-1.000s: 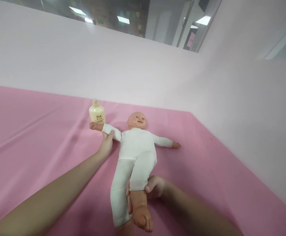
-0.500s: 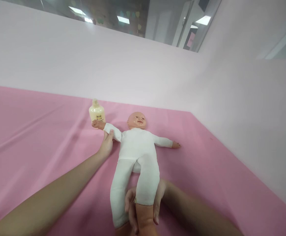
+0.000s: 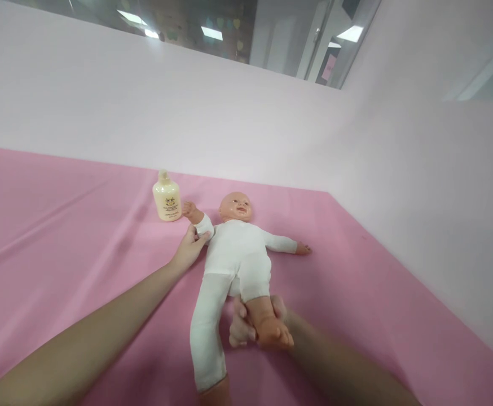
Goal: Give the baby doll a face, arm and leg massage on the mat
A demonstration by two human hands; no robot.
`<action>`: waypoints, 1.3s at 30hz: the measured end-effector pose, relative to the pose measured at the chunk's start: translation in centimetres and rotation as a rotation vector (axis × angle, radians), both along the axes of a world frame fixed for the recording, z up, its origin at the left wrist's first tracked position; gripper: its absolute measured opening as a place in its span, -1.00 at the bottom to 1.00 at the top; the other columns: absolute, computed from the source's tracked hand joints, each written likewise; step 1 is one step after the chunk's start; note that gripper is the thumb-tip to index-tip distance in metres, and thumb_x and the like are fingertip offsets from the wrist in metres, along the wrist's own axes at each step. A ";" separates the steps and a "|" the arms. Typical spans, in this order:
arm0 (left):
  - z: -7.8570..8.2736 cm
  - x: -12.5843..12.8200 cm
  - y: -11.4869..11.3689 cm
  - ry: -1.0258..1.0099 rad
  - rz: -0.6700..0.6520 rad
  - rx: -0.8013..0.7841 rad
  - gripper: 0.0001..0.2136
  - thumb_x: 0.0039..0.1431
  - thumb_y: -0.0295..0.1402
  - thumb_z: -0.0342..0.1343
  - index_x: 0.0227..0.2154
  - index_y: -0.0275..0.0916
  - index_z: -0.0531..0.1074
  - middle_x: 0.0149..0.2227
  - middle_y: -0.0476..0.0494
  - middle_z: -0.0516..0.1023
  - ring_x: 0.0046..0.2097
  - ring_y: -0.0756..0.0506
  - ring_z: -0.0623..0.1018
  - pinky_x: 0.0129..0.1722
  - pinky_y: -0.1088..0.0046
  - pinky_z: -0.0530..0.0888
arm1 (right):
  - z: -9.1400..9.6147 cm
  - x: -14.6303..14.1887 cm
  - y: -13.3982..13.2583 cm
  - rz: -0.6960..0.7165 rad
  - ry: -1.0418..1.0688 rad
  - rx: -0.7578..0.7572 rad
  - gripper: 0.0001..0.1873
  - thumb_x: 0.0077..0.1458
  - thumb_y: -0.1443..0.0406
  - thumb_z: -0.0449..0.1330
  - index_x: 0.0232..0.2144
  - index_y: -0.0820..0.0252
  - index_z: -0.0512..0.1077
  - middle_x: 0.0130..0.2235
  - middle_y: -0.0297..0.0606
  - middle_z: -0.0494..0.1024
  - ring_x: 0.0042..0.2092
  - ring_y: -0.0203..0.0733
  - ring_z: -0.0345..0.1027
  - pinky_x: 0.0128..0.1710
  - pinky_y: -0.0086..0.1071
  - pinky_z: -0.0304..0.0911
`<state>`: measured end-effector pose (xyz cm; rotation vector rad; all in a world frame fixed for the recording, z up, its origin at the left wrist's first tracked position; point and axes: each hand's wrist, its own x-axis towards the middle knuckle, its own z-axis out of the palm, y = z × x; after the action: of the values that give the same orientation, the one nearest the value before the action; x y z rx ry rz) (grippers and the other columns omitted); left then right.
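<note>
A baby doll (image 3: 236,248) in a white bodysuit lies on its back, head away from me. My left hand (image 3: 192,248) is closed around its bent arm on the left side, thumb on the white sleeve. Underneath the leg on the right, my right hand (image 3: 242,324) wraps the lower leg, with the fingers on one side and the thumb side partly hidden behind it. That leg is bent up, its bare foot (image 3: 274,334) pointing toward me. The doll's other leg (image 3: 207,332) lies straight, and its other arm (image 3: 282,243) stretches out to the right.
A cream lotion bottle (image 3: 167,197) stands just beyond the doll's raised hand. Pink cloth (image 3: 102,225) with some creases covers the surface. A white wall (image 3: 246,124) rises behind and on the right, with a window (image 3: 212,28) above.
The doll's left-side arm has bent inward, away from the bottle, with my left hand moving right. My right hand has pushed the leg up toward the body, bending it.
</note>
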<state>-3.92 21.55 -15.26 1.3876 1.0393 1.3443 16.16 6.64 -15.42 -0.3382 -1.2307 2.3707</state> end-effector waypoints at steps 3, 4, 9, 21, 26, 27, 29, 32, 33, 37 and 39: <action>0.7 0.2 -0.7 0.070 -0.056 0.055 -0.53 0.06 -0.12 0.16 -0.01 -0.23 0.31 -0.06 -0.20 0.51 -0.06 -0.19 0.51 -0.02 0.20 0.41 | 0.8 -0.2 0.0 -0.014 0.119 -0.057 -0.30 -0.40 -0.32 0.15 -0.44 0.06 0.13 -0.63 -0.53 0.26 -0.60 -0.36 0.09 -0.46 -0.32 0.10; 1.0 0.2 -0.9 0.102 -0.069 0.093 -0.55 0.07 -0.13 0.16 -0.01 -0.22 0.34 -0.06 -0.20 0.51 -0.04 -0.20 0.50 0.00 0.18 0.40 | 1.3 -0.3 0.0 -0.038 0.190 -0.095 -0.33 -0.35 -0.29 0.15 -0.41 0.07 0.15 -0.60 -0.51 0.27 -0.58 -0.36 0.07 -0.45 -0.32 0.07; 2.1 -0.1 -1.8 0.403 -0.115 0.376 -0.63 0.10 -0.25 0.12 0.00 -0.10 0.41 0.07 -0.15 0.44 0.15 -0.24 0.35 0.21 0.14 0.19 | 3.5 -0.4 -0.4 -0.135 0.334 -0.229 -0.45 -0.16 -0.15 0.15 -0.33 0.16 0.27 -0.55 -0.45 0.28 -0.54 -0.38 -0.02 -0.41 -0.37 -0.04; 2.2 0.0 -1.6 0.369 -0.108 0.354 -0.64 0.16 -0.20 0.09 0.02 -0.11 0.39 0.07 -0.14 0.44 0.12 -0.21 0.38 0.18 0.17 0.25 | 3.0 -0.6 -0.5 -0.058 0.306 -0.173 -0.47 -0.15 -0.12 0.13 -0.30 0.17 0.28 -0.53 -0.40 0.35 -0.48 -0.31 0.11 -0.35 -0.31 0.04; 1.8 0.0 -1.4 0.337 -0.095 0.323 -0.62 0.16 -0.16 0.10 0.03 -0.12 0.38 0.07 -0.16 0.43 0.12 -0.21 0.39 0.17 0.17 0.27 | 2.2 -0.5 -0.7 0.010 0.259 -0.146 -0.46 -0.19 -0.11 0.15 -0.31 0.17 0.24 -0.50 -0.33 0.41 -0.46 -0.27 0.22 -0.33 -0.29 0.10; 1.7 0.0 -1.4 0.339 -0.099 0.322 -0.61 0.16 -0.16 0.11 0.03 -0.12 0.38 0.07 -0.16 0.43 0.12 -0.21 0.39 0.17 0.17 0.27 | 2.1 -0.5 -0.7 0.028 0.257 -0.146 -0.45 -0.21 -0.10 0.17 -0.31 0.18 0.24 -0.49 -0.32 0.43 -0.46 -0.27 0.23 -0.34 -0.30 0.10; 1.6 0.0 -1.3 0.343 -0.103 0.322 -0.61 0.16 -0.15 0.11 0.03 -0.12 0.38 0.07 -0.15 0.43 0.12 -0.20 0.39 0.17 0.17 0.28 | 2.0 -0.5 -0.6 0.057 0.257 -0.127 -0.43 -0.24 -0.08 0.20 -0.30 0.19 0.25 -0.46 -0.27 0.47 -0.46 -0.26 0.26 -0.37 -0.33 0.12; 1.5 0.0 -1.1 0.330 -0.101 0.321 -0.61 0.16 -0.15 0.12 0.03 -0.12 0.38 0.07 -0.15 0.44 0.11 -0.19 0.40 0.16 0.18 0.29 | 2.0 -0.6 -0.5 0.081 0.240 -0.100 -0.45 -0.26 -0.04 0.23 -0.31 0.23 0.27 -0.43 -0.21 0.50 -0.43 -0.21 0.33 -0.38 -0.35 0.15; 1.4 0.1 -1.1 0.322 -0.101 0.317 -0.61 0.16 -0.15 0.12 0.02 -0.12 0.38 0.06 -0.16 0.44 0.11 -0.19 0.40 0.15 0.18 0.29 | 1.9 -0.6 -0.5 0.092 0.234 -0.102 -0.46 -0.26 -0.02 0.24 -0.31 0.24 0.28 -0.43 -0.20 0.51 -0.42 -0.20 0.34 -0.39 -0.35 0.16; 1.1 0.1 -0.9 0.298 -0.111 0.300 -0.60 0.15 -0.15 0.13 0.03 -0.14 0.39 0.07 -0.18 0.44 0.11 -0.21 0.40 0.15 0.15 0.29 | 1.6 -0.6 -0.5 0.129 0.227 -0.113 -0.47 -0.25 0.02 0.27 -0.30 0.28 0.31 -0.40 -0.14 0.52 -0.39 -0.18 0.38 -0.40 -0.36 0.20; 0.9 0.0 -0.8 0.291 -0.111 0.294 -0.59 0.15 -0.16 0.14 0.04 -0.15 0.38 0.08 -0.19 0.43 0.12 -0.21 0.40 0.15 0.15 0.29 | 1.4 -0.6 -0.4 0.129 0.234 -0.100 -0.47 -0.24 0.03 0.27 -0.29 0.29 0.32 -0.39 -0.12 0.53 -0.38 -0.16 0.40 -0.40 -0.35 0.23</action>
<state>-3.87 20.78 -14.37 1.8761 0.9591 1.2743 15.59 6.20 -14.02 -0.0097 -1.0569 2.5021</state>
